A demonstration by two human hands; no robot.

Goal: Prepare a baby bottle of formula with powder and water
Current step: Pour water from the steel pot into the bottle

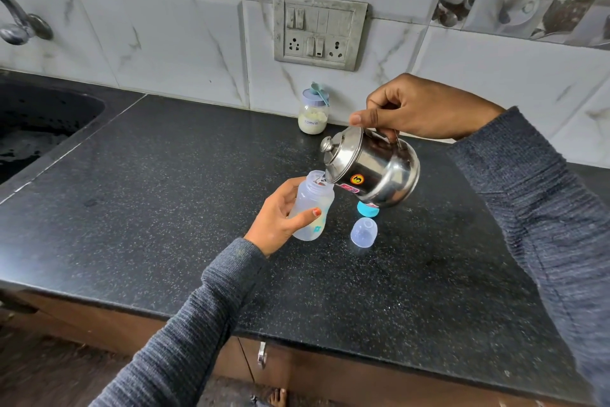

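Steel kettle (pixel 373 169), lid on, is tipped by the right hand (pixel 422 109), whose fingers curl round its top handle; its rim meets the open mouth of the bottle (pixel 312 205). The left hand (pixel 280 215) grasps that bottle, held tilted above the black counter (pixel 165 208). A round sticker on the kettle reads "3". Just beside and below lie a clear cap (pixel 364 231) and a blue ring (pixel 367 209). A jar (pixel 313 114) marked "Formula" stands against the tiled wall, a scoop on its lid. Bare counter stretches to the near edge and left toward the sink (pixel 39 122).
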